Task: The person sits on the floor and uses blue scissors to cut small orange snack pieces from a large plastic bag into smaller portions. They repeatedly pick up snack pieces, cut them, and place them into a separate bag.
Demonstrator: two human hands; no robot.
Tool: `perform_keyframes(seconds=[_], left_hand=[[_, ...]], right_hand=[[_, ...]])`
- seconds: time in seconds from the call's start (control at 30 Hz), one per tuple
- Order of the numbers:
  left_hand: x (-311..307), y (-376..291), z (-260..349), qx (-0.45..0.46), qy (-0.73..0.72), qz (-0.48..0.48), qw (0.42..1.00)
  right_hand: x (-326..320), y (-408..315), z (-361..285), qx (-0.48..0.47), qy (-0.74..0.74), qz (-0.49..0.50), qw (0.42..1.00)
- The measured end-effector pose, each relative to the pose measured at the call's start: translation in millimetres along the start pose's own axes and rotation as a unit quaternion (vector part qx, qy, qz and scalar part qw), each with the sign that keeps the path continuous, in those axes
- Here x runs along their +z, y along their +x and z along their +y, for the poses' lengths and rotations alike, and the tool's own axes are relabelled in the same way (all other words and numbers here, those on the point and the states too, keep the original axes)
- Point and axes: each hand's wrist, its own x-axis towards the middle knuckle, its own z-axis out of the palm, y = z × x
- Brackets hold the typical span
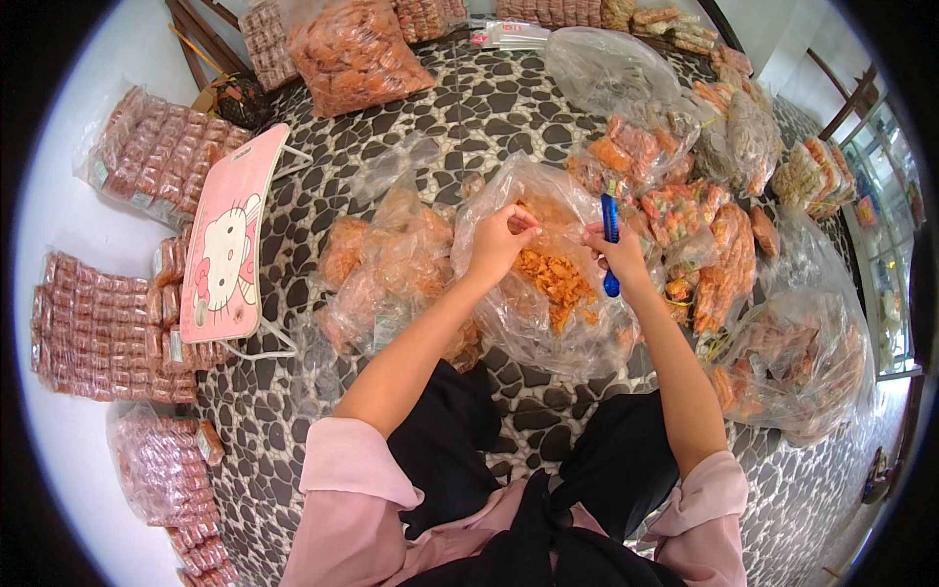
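Observation:
A large clear plastic bag (506, 330) lies opened on the floor before me, with orange chips (557, 286) loose inside it. Over its mouth, my left hand (508, 238) has thumb and fingers pinched together on thin clear plastic. My right hand (618, 251) holds a blue utility knife (610, 246) upright against the palm, its fingertips also pinched near the plastic. What lies exactly between the fingertips is hard to make out.
Bags of orange snacks lie at left (396, 264) and right (726, 257). A pink folding table (227, 242) stands on its side near stacked snack packs (110, 330). A big filled bag (359, 59) sits at the back; a glass cabinet (884, 220) stands far right.

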Motion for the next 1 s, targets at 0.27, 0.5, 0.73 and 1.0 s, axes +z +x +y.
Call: perform_keyframes(seconds=[0.27, 0.5, 0.73, 1.0], left_hand=[[6, -5, 3, -0.009, -0.001, 0.018, 1.000], [13, -17, 16, -0.012, 0.047, 0.016, 0.999], [22, -20, 23, 0.042, 0.069, 0.004, 0.997], [19, -24, 21, 0.042, 0.071, 0.002, 0.997]], right_hand=[[-11, 3, 5, 0.020, -0.042, -0.007, 0.999], [-7, 3, 15, -0.064, -0.175, 0.053, 0.981], [-8, 2, 15, -0.083, -0.176, 0.064, 0.979], [-16, -1, 9, -0.041, -0.127, 0.018, 0.991]])
